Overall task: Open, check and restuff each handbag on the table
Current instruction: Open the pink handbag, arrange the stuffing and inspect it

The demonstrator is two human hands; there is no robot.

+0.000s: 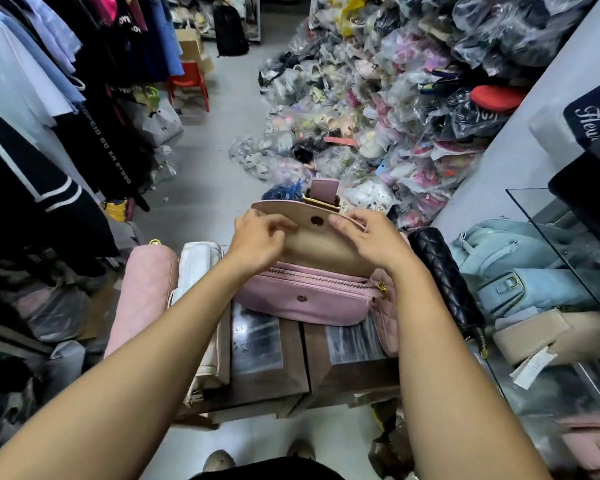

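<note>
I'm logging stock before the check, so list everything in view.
pink handbag: one, pink, table centre, flap lifted
pink quilted bag: one, pink, left end
white bag: one, white, right of it
black quilted bag: one, black, right of the pink handbag
light blue bags: two, light blue, far right
beige bag: one, beige, below the blue bags
table: one, dark wood, under the pink handbag
red chair: one, red, far aisle
wrapped goods: one pile, mixed colours, floor at right
hanging clothes: many, mixed colours, left
left hand: one, grips the flap's left edge
right hand: one, grips the flap's right edge
</note>
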